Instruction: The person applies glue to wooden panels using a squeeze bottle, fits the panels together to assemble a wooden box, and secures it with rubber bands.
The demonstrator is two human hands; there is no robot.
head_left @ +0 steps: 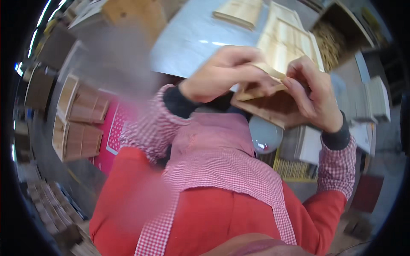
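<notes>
Both hands are raised in front of me, above the near edge of the work table. Curled fingers of my left hand (226, 72) pinch a thin pale wooden strip (270, 69). At the strip's other end, my right hand (314, 91) is closed, its thumb and fingers pressed together. Just under the hands, a wooden box (273, 113) sits tilted, with its darker inner side showing. Fingers hide part of its upper edge, and I cannot tell whether the strip touches the box.
The table (183, 47) has a shiny bluish top. Flat wooden panels (241, 13) and pale wooden frames (294, 40) lie at its far side. A bin of wooden pieces (331, 40) stands far right. Wooden boxes (87, 104) stand at left beside a pink sheet (109, 141).
</notes>
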